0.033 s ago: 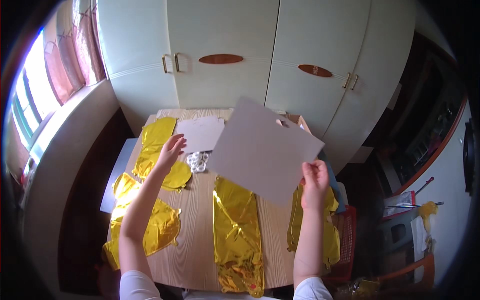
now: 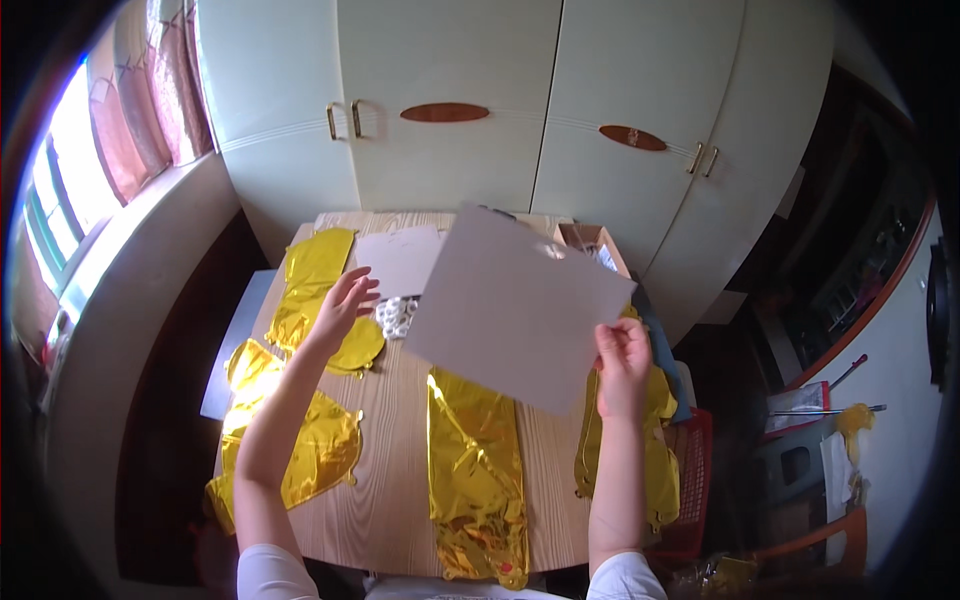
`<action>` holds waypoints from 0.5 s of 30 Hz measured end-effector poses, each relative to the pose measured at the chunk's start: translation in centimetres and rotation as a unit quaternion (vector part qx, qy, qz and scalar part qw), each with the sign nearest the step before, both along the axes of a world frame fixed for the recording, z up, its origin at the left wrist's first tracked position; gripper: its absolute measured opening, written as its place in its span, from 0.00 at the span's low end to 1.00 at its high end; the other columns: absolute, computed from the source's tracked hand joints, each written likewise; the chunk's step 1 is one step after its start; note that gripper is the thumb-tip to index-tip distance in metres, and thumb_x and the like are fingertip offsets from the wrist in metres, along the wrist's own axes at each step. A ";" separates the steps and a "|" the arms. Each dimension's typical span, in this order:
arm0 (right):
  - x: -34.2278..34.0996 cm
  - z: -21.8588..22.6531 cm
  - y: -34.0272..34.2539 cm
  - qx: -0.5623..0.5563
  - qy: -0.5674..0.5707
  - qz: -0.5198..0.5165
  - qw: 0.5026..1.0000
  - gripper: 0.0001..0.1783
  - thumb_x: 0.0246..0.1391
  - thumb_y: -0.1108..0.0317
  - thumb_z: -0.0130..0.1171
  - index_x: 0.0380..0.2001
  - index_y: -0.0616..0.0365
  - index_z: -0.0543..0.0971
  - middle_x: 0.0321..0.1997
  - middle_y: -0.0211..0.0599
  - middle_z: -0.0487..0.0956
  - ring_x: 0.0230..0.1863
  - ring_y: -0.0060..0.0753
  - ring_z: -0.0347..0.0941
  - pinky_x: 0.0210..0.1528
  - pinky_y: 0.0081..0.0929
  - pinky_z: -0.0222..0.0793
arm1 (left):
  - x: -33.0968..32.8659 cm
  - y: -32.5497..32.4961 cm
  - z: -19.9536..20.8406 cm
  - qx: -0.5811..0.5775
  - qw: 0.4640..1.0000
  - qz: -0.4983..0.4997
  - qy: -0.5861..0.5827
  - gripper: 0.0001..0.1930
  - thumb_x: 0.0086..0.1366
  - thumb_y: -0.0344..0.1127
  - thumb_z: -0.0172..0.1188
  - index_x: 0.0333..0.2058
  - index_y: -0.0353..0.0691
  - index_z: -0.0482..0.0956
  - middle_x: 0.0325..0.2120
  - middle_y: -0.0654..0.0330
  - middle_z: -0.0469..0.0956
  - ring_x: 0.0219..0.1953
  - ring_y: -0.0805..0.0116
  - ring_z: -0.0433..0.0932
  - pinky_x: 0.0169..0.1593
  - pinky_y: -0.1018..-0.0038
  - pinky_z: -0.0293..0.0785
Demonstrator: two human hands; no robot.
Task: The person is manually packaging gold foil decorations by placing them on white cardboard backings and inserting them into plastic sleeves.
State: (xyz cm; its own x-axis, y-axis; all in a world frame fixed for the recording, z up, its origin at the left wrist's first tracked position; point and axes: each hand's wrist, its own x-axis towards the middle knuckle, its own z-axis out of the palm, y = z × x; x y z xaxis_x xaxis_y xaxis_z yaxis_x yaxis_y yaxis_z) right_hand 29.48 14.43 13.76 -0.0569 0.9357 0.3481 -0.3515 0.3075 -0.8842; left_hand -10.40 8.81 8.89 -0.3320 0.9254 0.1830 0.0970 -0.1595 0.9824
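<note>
My right hand [image 2: 622,362] pinches a stiff grey card sheet [image 2: 515,310] by its lower right corner, holding it tilted above the table. A small notch shows near the sheet's upper edge. My left hand [image 2: 347,302] is raised with fingers apart and holds nothing. Near its fingers lie a second pale card sheet [image 2: 398,258] and a cluster of small white ring-like pieces [image 2: 397,316]. A long gold foil balloon [image 2: 476,470], flat and uninflated, lies below the held sheet.
More flat gold foil balloons lie at left [image 2: 315,450] and right [image 2: 655,455] on the wooden table [image 2: 380,500]. An open cardboard box [image 2: 592,243] stands at the far right corner. Behind are pale cupboards [image 2: 450,60]; a red basket [image 2: 695,480] sits at the right.
The held card sheet has shifted slightly left and turned, uncovering more of the box. My right hand has moved a little left with it; my left hand stays nearly in place.
</note>
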 end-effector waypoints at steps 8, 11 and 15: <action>-2.1 -7.7 -4.4 0.005 -0.181 0.118 0.976 0.12 0.60 0.68 0.61 0.40 0.64 0.72 0.26 0.28 0.76 0.26 0.15 0.67 0.28 0.15 0.64 | 8.0 -12.4 0.6 -0.048 0.996 -0.080 0.010 0.38 0.67 0.28 0.57 0.69 0.49 0.45 0.51 0.53 0.70 0.47 0.69 0.76 0.48 0.74 0.76; -2.2 -10.6 -4.7 0.019 -0.263 0.083 0.961 0.14 0.59 0.70 0.60 0.46 0.65 0.72 0.30 0.32 0.78 0.27 0.16 0.69 0.30 0.17 0.66 | 8.6 -11.2 -4.2 -0.057 0.995 -0.084 -0.001 0.45 0.60 0.19 0.60 0.70 0.51 0.44 0.49 0.53 0.70 0.45 0.71 0.75 0.48 0.73 0.76; -2.3 -13.1 -4.9 -0.007 -0.288 0.089 0.954 0.19 0.57 0.75 0.58 0.53 0.64 0.72 0.45 0.39 0.76 0.26 0.21 0.71 0.33 0.21 0.70 | 9.1 -9.9 -8.6 -0.107 0.990 -0.052 0.081 0.40 0.58 0.24 0.63 0.67 0.47 0.55 0.47 0.54 0.72 0.42 0.71 0.75 0.46 0.74 0.76</action>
State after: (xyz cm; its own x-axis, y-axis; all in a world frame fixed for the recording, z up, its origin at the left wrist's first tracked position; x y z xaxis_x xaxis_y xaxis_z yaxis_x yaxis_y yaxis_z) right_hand 27.14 9.54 0.70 -0.3936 0.8978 0.1977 0.1474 0.2740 -0.9504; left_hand -1.33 -1.05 0.25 -0.2156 0.9762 0.0225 0.2501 0.0329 0.9676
